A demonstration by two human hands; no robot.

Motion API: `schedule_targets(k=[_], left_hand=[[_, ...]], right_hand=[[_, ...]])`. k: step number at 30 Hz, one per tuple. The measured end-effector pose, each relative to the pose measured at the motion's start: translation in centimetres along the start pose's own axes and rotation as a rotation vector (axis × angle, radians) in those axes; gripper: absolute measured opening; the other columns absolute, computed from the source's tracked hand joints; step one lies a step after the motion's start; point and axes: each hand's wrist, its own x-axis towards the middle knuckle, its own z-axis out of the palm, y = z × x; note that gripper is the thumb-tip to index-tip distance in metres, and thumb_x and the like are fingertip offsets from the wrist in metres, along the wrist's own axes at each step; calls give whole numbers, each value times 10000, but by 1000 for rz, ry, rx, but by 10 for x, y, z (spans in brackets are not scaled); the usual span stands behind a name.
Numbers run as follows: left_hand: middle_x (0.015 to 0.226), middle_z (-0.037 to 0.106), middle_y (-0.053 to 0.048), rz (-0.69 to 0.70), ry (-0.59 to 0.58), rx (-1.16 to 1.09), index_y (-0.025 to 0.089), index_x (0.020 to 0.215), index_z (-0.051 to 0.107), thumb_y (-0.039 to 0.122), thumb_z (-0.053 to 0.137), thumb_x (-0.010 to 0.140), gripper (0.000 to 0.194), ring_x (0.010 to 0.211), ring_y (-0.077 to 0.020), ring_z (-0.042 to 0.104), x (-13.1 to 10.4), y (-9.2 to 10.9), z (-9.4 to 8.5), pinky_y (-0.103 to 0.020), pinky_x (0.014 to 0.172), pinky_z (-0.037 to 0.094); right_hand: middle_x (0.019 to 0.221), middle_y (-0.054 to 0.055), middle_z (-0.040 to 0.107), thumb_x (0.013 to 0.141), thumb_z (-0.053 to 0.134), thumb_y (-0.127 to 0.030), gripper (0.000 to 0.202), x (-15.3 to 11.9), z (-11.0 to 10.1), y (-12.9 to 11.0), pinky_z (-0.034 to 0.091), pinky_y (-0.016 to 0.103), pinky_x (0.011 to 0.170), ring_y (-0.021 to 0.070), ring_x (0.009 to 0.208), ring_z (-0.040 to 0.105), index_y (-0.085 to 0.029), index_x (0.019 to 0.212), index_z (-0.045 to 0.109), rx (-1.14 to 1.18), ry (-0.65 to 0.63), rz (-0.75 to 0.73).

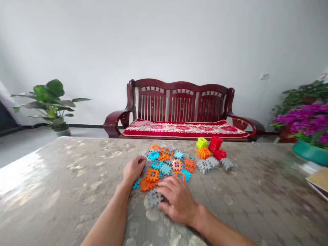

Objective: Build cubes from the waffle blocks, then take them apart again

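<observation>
A heap of flat notched interlocking tiles in orange, blue and grey lies in the middle of the table; one orange tile [153, 175] has a window-like cutout. My left hand [133, 170] rests at the heap's left edge, fingers curled inward; whatever they hold, if anything, is hidden. Over the near side of the heap, my right hand [178, 201] reaches with fingers stretched and slightly apart. Its thumb and fingertips are beside a grey tile [154, 198], and I cannot tell whether they touch it.
Right of the heap stand a red block [215, 143], a yellow-green block [202, 142] and an orange block [204, 153], with joined grey tiles [208, 164]. A flowerpot [310, 152] and a book [319, 181] are at the table's right. Behind is a wooden bench [179, 85].
</observation>
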Motion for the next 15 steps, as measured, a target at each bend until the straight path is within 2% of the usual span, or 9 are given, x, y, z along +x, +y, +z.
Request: schedule_targets(k=[5,11,15], left_hand=[[937,737,17,-3,0,-2,285,995,685,395,470,849,282,894,-172,658,2,-4,-2,-211,642,386],[898,734,27,-11,7,-4,297,976,689,390,471,838,274,868,-171,656,2,-3,-2,-214,640,383],[898,735,32,-23,10,1,307,973,692,393,470,835,274,862,-172,653,1,-2,-2,-214,632,380]], right_hand=[[1226,12,594,814,677,-421,375,11,9,-17,309,344,992,208,1119,446,-245,1128,569,-30,-81,47],[1051,25,621,826,656,-407,309,17,0,-20,344,363,907,218,1020,461,-236,1074,584,-99,-137,116],[1035,12,616,821,661,-439,293,16,0,-20,337,368,904,216,1012,459,-248,1033,596,-102,-129,133]])
